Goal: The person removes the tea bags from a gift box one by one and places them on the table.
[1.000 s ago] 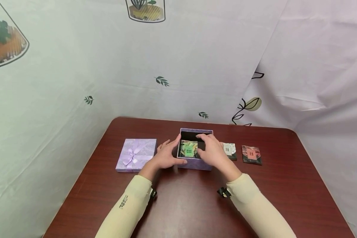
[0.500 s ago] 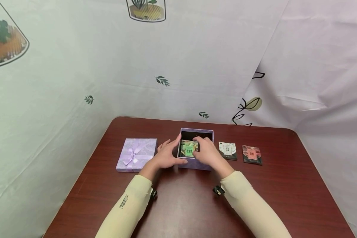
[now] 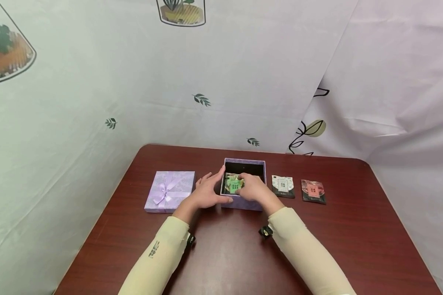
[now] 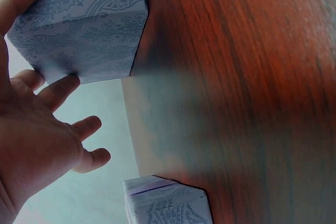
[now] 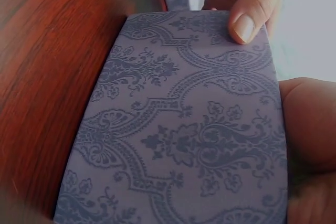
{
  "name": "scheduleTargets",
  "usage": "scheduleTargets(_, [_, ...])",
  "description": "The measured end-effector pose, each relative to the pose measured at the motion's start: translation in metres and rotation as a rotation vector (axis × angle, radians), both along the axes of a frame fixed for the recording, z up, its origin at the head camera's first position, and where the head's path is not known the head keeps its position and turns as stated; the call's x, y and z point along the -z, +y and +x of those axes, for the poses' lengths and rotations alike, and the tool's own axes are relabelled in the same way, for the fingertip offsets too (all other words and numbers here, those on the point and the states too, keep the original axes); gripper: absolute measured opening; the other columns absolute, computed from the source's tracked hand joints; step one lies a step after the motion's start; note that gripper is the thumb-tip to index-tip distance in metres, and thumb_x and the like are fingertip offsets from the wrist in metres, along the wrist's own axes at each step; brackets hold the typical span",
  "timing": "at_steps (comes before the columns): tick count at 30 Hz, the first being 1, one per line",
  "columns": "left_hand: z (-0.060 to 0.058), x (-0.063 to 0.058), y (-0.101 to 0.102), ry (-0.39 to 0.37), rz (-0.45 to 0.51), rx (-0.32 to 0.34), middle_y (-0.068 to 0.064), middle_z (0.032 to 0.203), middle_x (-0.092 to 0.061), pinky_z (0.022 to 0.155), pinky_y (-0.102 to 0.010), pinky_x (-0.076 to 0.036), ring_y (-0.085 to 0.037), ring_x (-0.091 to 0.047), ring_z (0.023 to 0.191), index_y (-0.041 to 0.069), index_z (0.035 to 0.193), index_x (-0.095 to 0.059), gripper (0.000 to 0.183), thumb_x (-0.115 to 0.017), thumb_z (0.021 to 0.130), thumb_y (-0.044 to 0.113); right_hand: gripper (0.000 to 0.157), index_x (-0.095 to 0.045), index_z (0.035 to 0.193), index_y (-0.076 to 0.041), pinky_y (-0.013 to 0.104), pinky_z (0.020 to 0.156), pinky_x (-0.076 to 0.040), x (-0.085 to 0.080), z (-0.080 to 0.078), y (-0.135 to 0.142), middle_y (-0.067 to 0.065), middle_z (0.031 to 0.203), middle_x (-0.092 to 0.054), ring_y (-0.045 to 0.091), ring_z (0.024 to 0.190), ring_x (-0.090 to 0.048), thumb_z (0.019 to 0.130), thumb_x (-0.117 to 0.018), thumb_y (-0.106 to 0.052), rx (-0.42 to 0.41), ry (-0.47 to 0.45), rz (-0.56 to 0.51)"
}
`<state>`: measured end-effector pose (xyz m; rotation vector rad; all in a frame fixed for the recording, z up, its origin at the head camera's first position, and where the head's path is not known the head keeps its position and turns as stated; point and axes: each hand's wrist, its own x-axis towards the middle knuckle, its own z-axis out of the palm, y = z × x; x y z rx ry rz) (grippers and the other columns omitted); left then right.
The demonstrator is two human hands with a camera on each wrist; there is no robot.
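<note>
A lavender patterned gift box (image 3: 241, 202) with a dark inside stands uncovered on the table. My left hand (image 3: 204, 193) holds it at the left, thumb (image 4: 23, 1) on the front wall and fingertips against the left side; two other fingers stick out free. Inside the box lies a small square packet (image 3: 235, 187) with a green label. My right hand (image 3: 254, 189) reaches over the front wall into the box, its thumb and forefinger spread around the packet's right part. The right hand covers the box's front right inside. In the right wrist view, the box's front wall (image 5: 178, 103) fills the middle.
Left of the box lies its lavender lid (image 3: 173, 186) with a ribbon bow. On the right are a packet with a white label (image 3: 282, 186) and a packet with a red label (image 3: 313, 191). The reddish-brown table (image 3: 221, 254) meets a hanging cloth at the back.
My right hand has moved left inside the box, from its right part onto the green-labelled packet. The white-labelled packet is now fully uncovered. My left hand stays at the box.
</note>
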<state>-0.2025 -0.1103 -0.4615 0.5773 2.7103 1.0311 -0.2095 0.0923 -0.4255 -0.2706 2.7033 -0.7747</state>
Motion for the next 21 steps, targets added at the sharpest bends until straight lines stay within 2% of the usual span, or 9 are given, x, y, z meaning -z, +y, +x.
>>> scheduleTargets(3, [0.0003,-0.0007,-0.0002,-0.001,0.001,0.0,0.003,0.158,-0.035,0.109,-0.067,-0.007,-0.041,-0.015,0.147,0.03,0.162,-0.01,0.114,-0.081,0.077,0.054,0.054,-0.057,0.138,-0.004,0.044,0.08,-0.049,-0.0003,-0.0018,-0.0011,0.014,0.131,-0.061,0.028,0.1,-0.06,0.088,-0.076,-0.016,0.006,-0.017,-0.001])
scheduleTargets(6, [0.0003,-0.0005,-0.0004,-0.003,0.001,0.002,0.002,0.158,-0.035,0.109,-0.067,-0.007,-0.041,-0.015,0.147,0.03,0.162,-0.01,0.113,-0.081,0.078,0.054,0.055,-0.057,0.138,-0.005,0.041,0.074,-0.048,-0.0002,-0.004,-0.0011,0.014,0.127,-0.063,0.026,0.086,-0.058,0.087,-0.076,-0.012,0.006,-0.038,0.0])
scheduleTargets(9, [0.0002,0.0003,-0.0007,-0.004,0.005,0.005,0.002,0.158,-0.036,0.109,-0.067,-0.007,-0.041,-0.015,0.147,0.03,0.162,-0.009,0.113,-0.081,0.078,0.053,0.054,-0.058,0.136,-0.005,0.04,0.073,-0.047,0.0013,-0.0064,-0.0007,0.014,0.123,-0.064,0.025,0.082,-0.057,0.085,-0.076,-0.012,-0.001,-0.041,0.009])
scheduleTargets(16, [-0.0002,0.0011,-0.0009,-0.001,0.01,0.008,0.001,0.158,-0.036,0.109,-0.067,-0.007,-0.04,-0.014,0.147,0.03,0.162,-0.009,0.113,-0.081,0.078,0.053,0.053,-0.06,0.135,-0.005,0.041,0.077,-0.048,0.0027,-0.007,-0.0016,0.014,0.122,-0.065,0.025,0.086,-0.058,0.084,-0.076,-0.011,-0.019,-0.026,-0.002])
scheduleTargets(21, [0.0004,0.0003,-0.0008,-0.009,0.001,0.001,0.002,0.158,-0.035,0.11,-0.066,-0.007,-0.039,-0.014,0.147,0.031,0.162,-0.008,0.113,-0.081,0.078,0.054,0.054,-0.061,0.135,-0.005,0.041,0.077,-0.047,0.0015,-0.0065,-0.0025,0.015,0.129,-0.062,0.027,0.097,-0.057,0.084,-0.076,-0.009,-0.009,-0.017,-0.014])
